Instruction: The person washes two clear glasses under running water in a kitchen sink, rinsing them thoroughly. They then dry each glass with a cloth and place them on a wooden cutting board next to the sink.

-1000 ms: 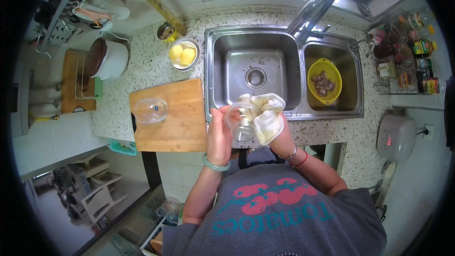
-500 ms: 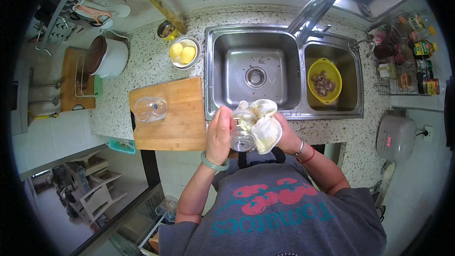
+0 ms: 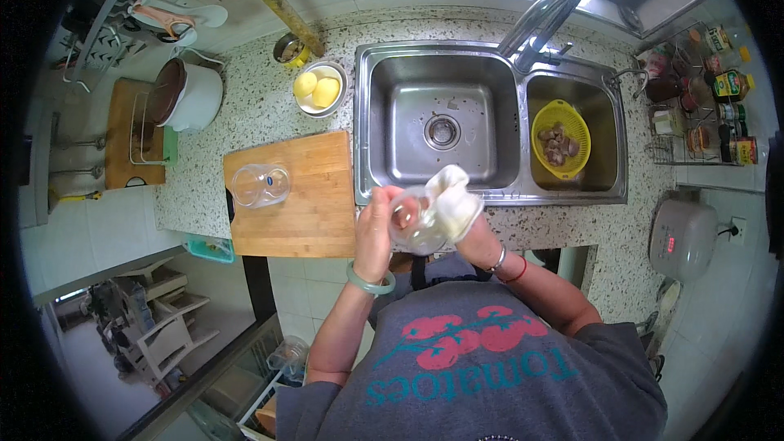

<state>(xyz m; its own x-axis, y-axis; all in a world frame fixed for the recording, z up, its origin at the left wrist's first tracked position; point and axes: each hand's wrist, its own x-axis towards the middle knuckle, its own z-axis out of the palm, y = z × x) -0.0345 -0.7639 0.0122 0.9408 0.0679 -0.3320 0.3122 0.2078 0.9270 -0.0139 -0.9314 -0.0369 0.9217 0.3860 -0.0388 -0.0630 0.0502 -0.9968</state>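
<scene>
In front of the sink's near edge, my left hand (image 3: 374,234) is wrapped round the side of a clear glass jar (image 3: 411,234), which is tilted. My right hand (image 3: 478,242) grips a whitish cloth (image 3: 454,200) against the jar's right side; motion blurs both a little. Whether part of the cloth is inside the jar, I cannot tell. A second clear jar (image 3: 263,185) rests on the wooden cutting board (image 3: 314,220) to the left.
Ahead is a steel double sink (image 3: 400,159) with a tap (image 3: 535,20). Its right basin holds a yellow colander (image 3: 542,153) with meat pieces. A bowl (image 3: 341,100) of peeled yellow potatoes, a yellow tin (image 3: 291,51) and a white pot (image 3: 200,98) stand on the left counter.
The glass jar has tipped and turned in my left hand. My right hand and the cloth have shifted slightly to the left, and the cloth is bunched up more.
</scene>
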